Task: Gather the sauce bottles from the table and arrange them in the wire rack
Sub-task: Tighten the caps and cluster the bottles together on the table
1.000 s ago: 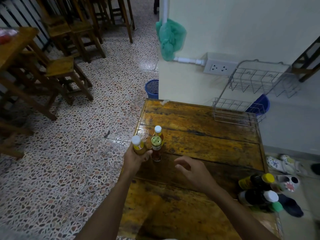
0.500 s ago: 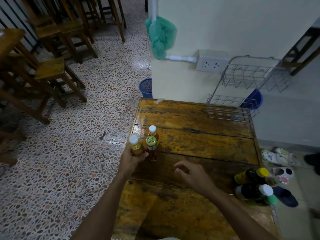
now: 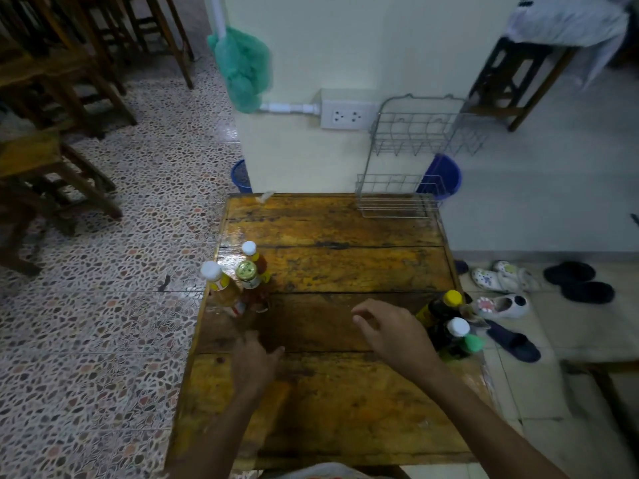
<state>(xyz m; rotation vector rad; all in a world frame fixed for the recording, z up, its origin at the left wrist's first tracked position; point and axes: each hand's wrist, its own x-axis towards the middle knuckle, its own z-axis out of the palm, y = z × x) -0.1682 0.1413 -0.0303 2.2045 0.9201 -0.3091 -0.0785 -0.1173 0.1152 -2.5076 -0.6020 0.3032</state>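
Note:
Three sauce bottles stand together at the wooden table's [image 3: 345,392] left edge: a white-capped orange bottle [image 3: 221,288], a gold-lidded bottle [image 3: 249,278] and a white-capped bottle [image 3: 254,257] behind them. At the right edge stand three more: a yellow-capped dark bottle [image 3: 441,307], a white-capped dark bottle [image 3: 451,335] and a green-capped bottle [image 3: 466,345]. The two-tier wire rack [image 3: 408,167] stands empty at the table's far right corner. My left hand [image 3: 254,363] hovers over the table, below the left bottles, holding nothing. My right hand [image 3: 390,331], fingers loosely curled, is just left of the right-hand bottles.
A pale wall with a socket box [image 3: 347,114] and a green bag [image 3: 243,69] rises behind the table. Blue bins [image 3: 444,174] sit on the floor behind it. Shoes [image 3: 501,305] lie on the floor at right. Wooden stools [image 3: 52,160] stand at left.
My left hand has let go of the white-capped orange bottle and drawn back toward me. My right hand has shifted right, toward the bottles at the right edge.

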